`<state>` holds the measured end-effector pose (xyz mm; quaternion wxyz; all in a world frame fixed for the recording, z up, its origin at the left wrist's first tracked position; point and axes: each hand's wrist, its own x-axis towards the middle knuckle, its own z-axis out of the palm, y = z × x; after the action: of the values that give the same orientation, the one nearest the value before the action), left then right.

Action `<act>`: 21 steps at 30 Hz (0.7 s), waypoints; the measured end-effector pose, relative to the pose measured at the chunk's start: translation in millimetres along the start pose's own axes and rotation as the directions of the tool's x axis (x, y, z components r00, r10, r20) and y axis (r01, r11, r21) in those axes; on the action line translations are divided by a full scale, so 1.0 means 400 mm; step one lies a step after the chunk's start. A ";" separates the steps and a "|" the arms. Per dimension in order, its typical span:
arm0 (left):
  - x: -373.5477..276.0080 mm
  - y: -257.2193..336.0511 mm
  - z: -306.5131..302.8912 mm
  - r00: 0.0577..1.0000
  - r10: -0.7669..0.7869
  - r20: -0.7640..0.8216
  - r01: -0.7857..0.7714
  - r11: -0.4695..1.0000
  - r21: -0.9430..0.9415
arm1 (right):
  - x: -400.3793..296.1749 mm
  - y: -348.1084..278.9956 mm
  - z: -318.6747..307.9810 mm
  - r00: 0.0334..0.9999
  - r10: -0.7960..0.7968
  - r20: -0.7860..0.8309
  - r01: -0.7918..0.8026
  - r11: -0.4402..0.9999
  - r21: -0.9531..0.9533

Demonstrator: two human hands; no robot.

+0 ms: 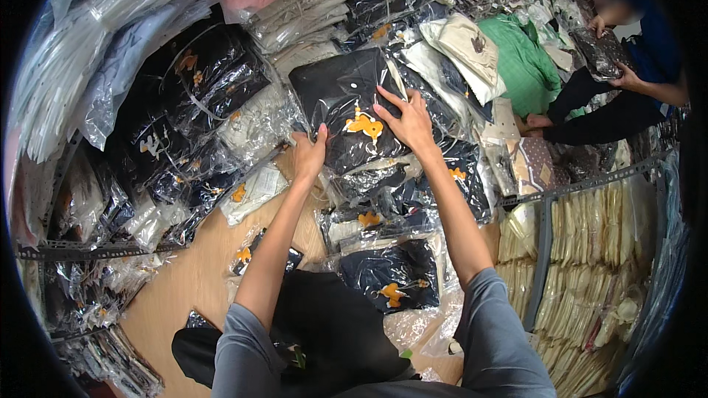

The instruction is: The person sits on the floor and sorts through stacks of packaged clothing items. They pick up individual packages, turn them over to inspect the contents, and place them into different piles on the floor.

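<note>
A black folded garment in a clear plastic bag lies before me, on top of a pile of similar packets. An orange animal-shaped charm with beads shows on its front. At the packet's lower left edge, my left hand grips it with the thumb on top; the other fingers are partly hidden. My right hand holds the opposite side, thumb and forefinger spread over the plastic beside the charm. Below it, more bagged garments with orange charms are heaped. Nearest my body is a dark bagged garment.
Metal shelving with stacked cream packets stands at right. Bagged clothes fill the left rack. A green sack sits beyond the cream packets. At upper right another person sits holding a dark packet. Wooden floor shows at left.
</note>
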<state>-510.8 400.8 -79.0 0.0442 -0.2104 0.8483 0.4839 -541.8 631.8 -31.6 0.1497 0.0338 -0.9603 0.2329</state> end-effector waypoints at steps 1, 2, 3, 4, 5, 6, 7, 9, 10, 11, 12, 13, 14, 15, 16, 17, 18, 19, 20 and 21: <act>-0.007 -0.006 -0.007 1.000 0.004 0.011 -0.004 0.999 -0.046 | -0.002 -0.016 -0.007 0.997 -0.049 -0.066 0.044 0.997 -0.071; -0.015 -0.010 -0.015 1.000 0.009 0.021 -0.007 0.996 -0.093 | -0.013 -0.030 -0.017 0.992 -0.077 -0.095 0.062 0.987 -0.149; -0.019 -0.009 -0.029 1.000 0.020 0.023 -0.016 0.989 -0.144 | -0.018 -0.055 -0.036 0.980 -0.148 -0.131 0.123 0.976 -0.182; -0.038 0.005 -0.033 1.000 0.027 0.014 -0.024 0.990 -0.139 | -0.023 -0.063 -0.060 0.962 -0.215 -0.167 0.174 0.957 -0.231; -0.063 0.014 -0.037 0.999 0.034 0.007 -0.033 0.990 -0.136 | -0.030 -0.072 -0.085 0.939 -0.282 -0.197 0.221 0.934 -0.282; -0.085 0.018 -0.045 0.999 0.038 -0.006 -0.039 0.991 -0.127 | -0.042 -0.099 -0.107 0.929 -0.302 -0.214 0.257 0.942 -0.215; -0.094 0.013 -0.052 0.997 0.043 0.067 -0.025 0.968 -0.250 | -0.062 -0.126 -0.116 0.930 -0.312 -0.195 0.283 0.945 -0.163; -0.108 0.007 -0.061 0.974 0.086 0.210 0.026 0.876 -0.482 | -0.111 -0.169 -0.128 0.928 -0.335 -0.160 0.329 0.942 -0.064; -0.099 -0.008 -0.060 0.975 0.088 0.202 -0.005 0.925 -0.381 | -0.135 -0.189 -0.128 0.922 -0.357 -0.147 0.351 0.934 -0.068; -0.089 -0.026 -0.067 0.974 0.085 0.212 0.002 0.925 -0.380 | -0.158 -0.205 -0.123 0.919 -0.374 -0.124 0.365 0.927 -0.086; -0.082 -0.046 -0.076 0.972 0.080 0.220 0.009 0.926 -0.378 | -0.175 -0.208 -0.103 0.924 -0.369 -0.098 0.364 0.929 -0.060; -0.092 -0.041 -0.083 0.966 0.083 0.247 0.019 0.924 -0.382 | -0.191 -0.199 -0.091 0.932 -0.355 -0.069 0.352 0.934 -0.051; -0.117 -0.051 -0.105 0.962 0.136 0.237 -0.043 0.931 -0.362 | -0.203 -0.193 -0.084 0.939 -0.341 -0.052 0.339 0.940 -0.042; -0.162 -0.035 -0.148 0.953 0.154 0.260 -0.050 0.930 -0.365 | -0.213 -0.198 -0.092 0.938 -0.335 -0.086 0.334 0.942 -0.026; -0.222 -0.015 -0.202 0.945 0.165 0.281 -0.053 0.928 -0.368 | -0.226 -0.205 -0.100 0.936 -0.331 -0.116 0.333 0.943 -0.007; -0.275 -0.005 -0.249 0.936 0.180 0.301 -0.056 0.924 -0.379 | -0.239 -0.213 -0.118 0.932 -0.332 -0.143 0.337 0.942 0.006; -0.317 -0.036 -0.308 0.933 0.257 0.252 -0.149 0.913 -0.380 | -0.260 -0.236 -0.129 0.935 -0.321 -0.152 0.332 0.942 0.051; -0.362 -0.083 -0.361 0.922 0.324 0.211 -0.226 0.895 -0.385 | -0.288 -0.260 -0.141 0.932 -0.306 -0.194 0.331 0.937 0.113; -0.407 -0.118 -0.410 0.907 0.387 0.164 -0.301 0.871 -0.388 | -0.306 -0.290 -0.153 0.924 -0.322 -0.207 0.356 0.921 0.156; -0.474 -0.116 -0.472 0.934 0.352 0.057 -0.307 0.875 -0.375 | -0.328 -0.324 -0.174 0.917 -0.336 -0.217 0.378 0.904 0.197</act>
<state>-295.8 281.4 36.2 -0.0260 -0.0370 0.7641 0.6435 -380.3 547.7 43.9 0.2699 0.2063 -0.8861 0.3154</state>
